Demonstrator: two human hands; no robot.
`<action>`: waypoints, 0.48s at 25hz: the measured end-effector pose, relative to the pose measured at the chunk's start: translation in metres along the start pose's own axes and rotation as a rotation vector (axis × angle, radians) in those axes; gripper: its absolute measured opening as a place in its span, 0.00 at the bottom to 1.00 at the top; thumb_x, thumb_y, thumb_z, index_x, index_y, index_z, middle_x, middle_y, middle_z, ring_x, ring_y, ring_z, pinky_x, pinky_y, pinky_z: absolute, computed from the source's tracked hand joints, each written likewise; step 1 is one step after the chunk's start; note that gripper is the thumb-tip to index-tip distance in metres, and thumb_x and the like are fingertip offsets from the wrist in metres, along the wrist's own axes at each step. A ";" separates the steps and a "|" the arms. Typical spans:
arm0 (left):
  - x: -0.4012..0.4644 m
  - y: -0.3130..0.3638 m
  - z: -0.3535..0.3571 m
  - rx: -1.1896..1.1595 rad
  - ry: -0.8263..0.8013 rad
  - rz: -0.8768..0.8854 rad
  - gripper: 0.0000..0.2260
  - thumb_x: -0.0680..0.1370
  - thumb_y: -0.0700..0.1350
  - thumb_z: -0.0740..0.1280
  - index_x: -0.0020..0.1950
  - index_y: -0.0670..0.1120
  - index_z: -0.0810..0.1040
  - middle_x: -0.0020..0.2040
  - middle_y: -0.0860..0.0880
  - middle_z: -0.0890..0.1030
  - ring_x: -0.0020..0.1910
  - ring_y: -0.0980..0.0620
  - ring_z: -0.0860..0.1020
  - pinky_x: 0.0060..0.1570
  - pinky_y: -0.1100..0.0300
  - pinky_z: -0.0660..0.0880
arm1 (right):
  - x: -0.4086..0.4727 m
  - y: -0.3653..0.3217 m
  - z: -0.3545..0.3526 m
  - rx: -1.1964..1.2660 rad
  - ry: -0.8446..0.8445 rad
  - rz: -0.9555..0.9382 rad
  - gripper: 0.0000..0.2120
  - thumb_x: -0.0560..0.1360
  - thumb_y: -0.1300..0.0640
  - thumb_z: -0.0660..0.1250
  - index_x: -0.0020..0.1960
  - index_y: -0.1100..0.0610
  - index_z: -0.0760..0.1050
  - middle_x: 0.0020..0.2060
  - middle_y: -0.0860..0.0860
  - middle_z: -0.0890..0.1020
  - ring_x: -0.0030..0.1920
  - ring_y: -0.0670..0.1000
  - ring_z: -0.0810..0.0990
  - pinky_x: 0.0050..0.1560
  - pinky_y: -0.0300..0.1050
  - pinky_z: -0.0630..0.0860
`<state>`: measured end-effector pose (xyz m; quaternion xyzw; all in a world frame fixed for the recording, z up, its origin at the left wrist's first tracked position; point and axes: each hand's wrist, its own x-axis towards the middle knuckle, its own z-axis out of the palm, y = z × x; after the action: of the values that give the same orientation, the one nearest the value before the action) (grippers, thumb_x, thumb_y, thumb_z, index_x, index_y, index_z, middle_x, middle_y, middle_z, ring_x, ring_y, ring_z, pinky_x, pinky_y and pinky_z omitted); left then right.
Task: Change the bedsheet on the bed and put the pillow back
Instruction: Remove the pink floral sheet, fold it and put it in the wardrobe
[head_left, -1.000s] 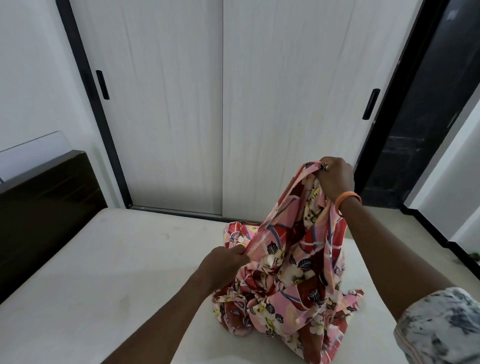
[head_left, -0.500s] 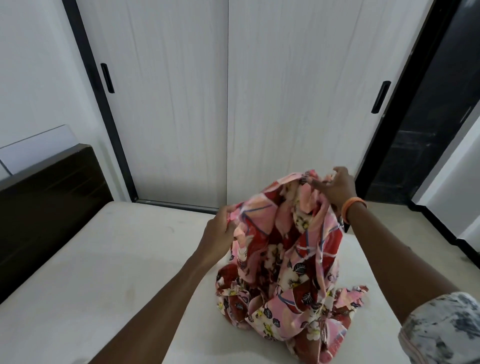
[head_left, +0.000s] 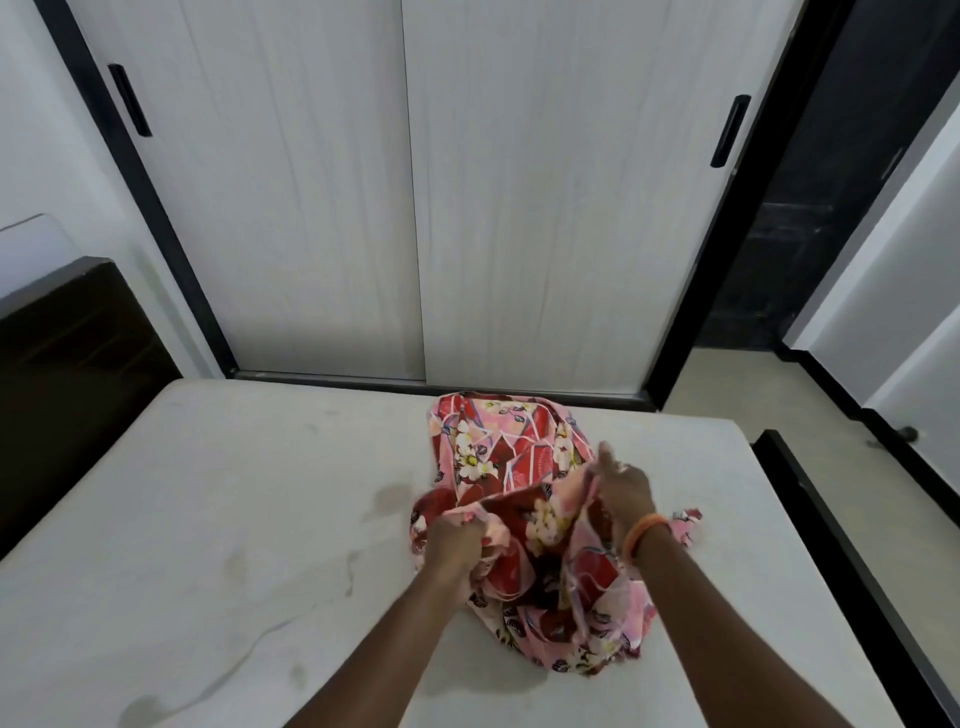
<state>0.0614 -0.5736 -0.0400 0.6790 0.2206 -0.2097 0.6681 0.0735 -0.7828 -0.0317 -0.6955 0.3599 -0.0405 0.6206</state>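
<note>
White sliding wardrobe doors (head_left: 415, 197) back a bare, stained mattress (head_left: 208, 519). Near its far right edge lies a crumpled floral bedsheet (head_left: 498, 457), pink and red; left hand (head_left: 457, 540) and right hand (head_left: 623, 486) grip bunched folds with curled fingers.

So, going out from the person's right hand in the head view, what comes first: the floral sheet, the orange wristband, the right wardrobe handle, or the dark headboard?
1. Floral sheet: pinched in the right hand itself.
2. Orange wristband: just behind, on that wrist.
3. Right wardrobe handle: up on the door beyond the bed.
4. Dark headboard: far across the bare mattress, at left.
</note>
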 end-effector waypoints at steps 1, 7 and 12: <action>-0.006 -0.005 0.010 0.038 -0.050 0.022 0.09 0.81 0.42 0.64 0.56 0.39 0.80 0.40 0.43 0.83 0.33 0.49 0.81 0.26 0.61 0.72 | -0.017 0.002 0.009 0.010 -0.111 -0.001 0.29 0.77 0.37 0.62 0.43 0.65 0.79 0.39 0.65 0.84 0.39 0.63 0.83 0.49 0.59 0.81; -0.023 -0.002 0.027 -0.045 -0.071 0.080 0.09 0.81 0.47 0.66 0.54 0.44 0.83 0.47 0.45 0.86 0.49 0.46 0.84 0.54 0.46 0.81 | -0.073 0.007 0.033 0.131 -0.411 -0.037 0.12 0.78 0.52 0.68 0.58 0.58 0.79 0.51 0.58 0.85 0.54 0.57 0.83 0.59 0.57 0.79; -0.035 0.017 0.020 -0.095 -0.068 0.178 0.09 0.82 0.44 0.64 0.55 0.46 0.83 0.47 0.49 0.86 0.50 0.49 0.84 0.54 0.49 0.81 | -0.092 0.002 0.023 0.317 -0.462 -0.107 0.10 0.72 0.66 0.72 0.53 0.63 0.81 0.48 0.59 0.85 0.51 0.57 0.84 0.55 0.52 0.80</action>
<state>0.0428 -0.5947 -0.0067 0.6561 0.1464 -0.1617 0.7225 0.0161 -0.7131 -0.0031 -0.5987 0.1610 0.0304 0.7841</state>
